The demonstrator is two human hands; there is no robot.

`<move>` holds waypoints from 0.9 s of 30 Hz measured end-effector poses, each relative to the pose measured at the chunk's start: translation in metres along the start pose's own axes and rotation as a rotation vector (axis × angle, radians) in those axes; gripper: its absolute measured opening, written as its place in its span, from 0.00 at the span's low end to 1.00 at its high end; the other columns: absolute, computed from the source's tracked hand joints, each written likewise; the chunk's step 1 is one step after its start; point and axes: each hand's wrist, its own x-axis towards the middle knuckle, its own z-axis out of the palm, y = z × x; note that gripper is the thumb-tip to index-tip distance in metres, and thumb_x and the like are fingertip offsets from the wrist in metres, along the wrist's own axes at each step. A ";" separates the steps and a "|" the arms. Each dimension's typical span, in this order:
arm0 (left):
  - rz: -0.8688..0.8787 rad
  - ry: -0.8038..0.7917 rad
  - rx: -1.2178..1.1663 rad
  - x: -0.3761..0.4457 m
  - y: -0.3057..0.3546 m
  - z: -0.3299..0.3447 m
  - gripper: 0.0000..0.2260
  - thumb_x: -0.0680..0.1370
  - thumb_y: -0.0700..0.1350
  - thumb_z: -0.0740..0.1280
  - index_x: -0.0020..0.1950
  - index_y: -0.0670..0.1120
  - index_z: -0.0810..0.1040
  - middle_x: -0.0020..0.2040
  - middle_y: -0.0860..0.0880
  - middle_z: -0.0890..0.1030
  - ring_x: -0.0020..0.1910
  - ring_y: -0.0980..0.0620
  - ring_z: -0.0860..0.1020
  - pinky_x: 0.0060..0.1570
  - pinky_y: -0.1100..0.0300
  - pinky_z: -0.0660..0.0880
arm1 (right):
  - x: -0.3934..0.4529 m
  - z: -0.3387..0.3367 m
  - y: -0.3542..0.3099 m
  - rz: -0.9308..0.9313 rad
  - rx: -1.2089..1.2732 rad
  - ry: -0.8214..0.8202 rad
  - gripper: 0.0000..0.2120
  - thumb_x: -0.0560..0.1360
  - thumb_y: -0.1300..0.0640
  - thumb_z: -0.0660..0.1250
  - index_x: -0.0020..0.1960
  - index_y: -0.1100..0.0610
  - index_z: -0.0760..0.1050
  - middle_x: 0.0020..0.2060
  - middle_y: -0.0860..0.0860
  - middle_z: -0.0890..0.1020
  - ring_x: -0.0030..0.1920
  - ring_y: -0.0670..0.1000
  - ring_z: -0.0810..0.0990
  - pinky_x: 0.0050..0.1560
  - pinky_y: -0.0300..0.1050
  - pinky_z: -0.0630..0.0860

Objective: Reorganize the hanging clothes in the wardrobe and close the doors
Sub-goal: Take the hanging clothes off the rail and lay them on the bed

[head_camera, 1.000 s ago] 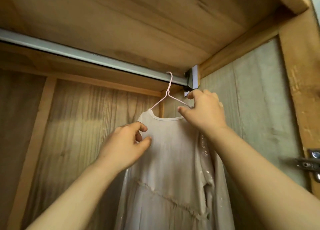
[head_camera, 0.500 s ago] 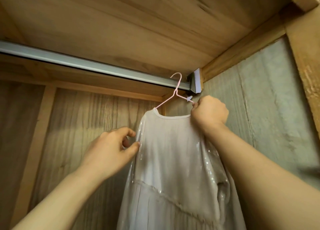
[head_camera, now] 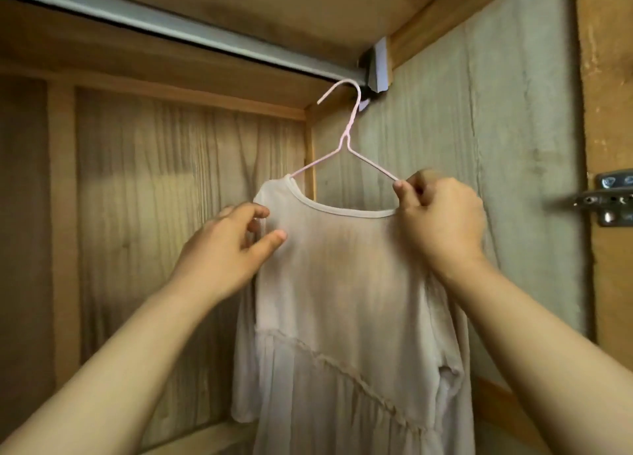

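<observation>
A pale dress (head_camera: 346, 300) is hung lengthwise downward on a pink hanger (head_camera: 346, 139), whose hook appears to sit at the rail's (head_camera: 171, 29) right end. The hanger's right arm is pinched by the right hand (head_camera: 440, 225). The dress's left shoulder is touched by the left hand (head_camera: 226, 249), fingers (head_camera: 274, 240) loosely parted.

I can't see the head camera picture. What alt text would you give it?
Inside a wooden wardrobe, a person's right hand pinches the arm of a pink wire hanger carrying a pale sheer dress, its hook right by the end of the metal rail. The left hand, fingers loosely open, touches the dress's other shoulder.
</observation>
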 end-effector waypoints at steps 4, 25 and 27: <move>-0.005 -0.052 -0.069 -0.028 -0.004 0.020 0.23 0.73 0.57 0.68 0.66 0.49 0.72 0.60 0.47 0.74 0.59 0.46 0.74 0.59 0.54 0.71 | -0.060 -0.012 0.022 -0.052 -0.024 -0.025 0.12 0.78 0.49 0.61 0.46 0.58 0.77 0.44 0.59 0.82 0.48 0.63 0.77 0.39 0.49 0.64; 0.286 -0.132 -0.246 -0.226 0.077 0.076 0.22 0.79 0.60 0.52 0.37 0.49 0.76 0.31 0.54 0.75 0.33 0.52 0.74 0.29 0.58 0.70 | -0.279 -0.185 0.103 0.158 0.057 -0.281 0.09 0.70 0.47 0.66 0.34 0.49 0.75 0.30 0.44 0.76 0.32 0.44 0.74 0.31 0.33 0.66; 0.314 -0.115 -0.244 -0.246 0.096 0.072 0.24 0.80 0.61 0.49 0.38 0.48 0.77 0.32 0.55 0.76 0.35 0.53 0.72 0.29 0.60 0.65 | -0.300 -0.211 0.105 0.202 0.032 -0.315 0.06 0.69 0.47 0.67 0.35 0.48 0.77 0.32 0.44 0.78 0.35 0.45 0.76 0.32 0.34 0.69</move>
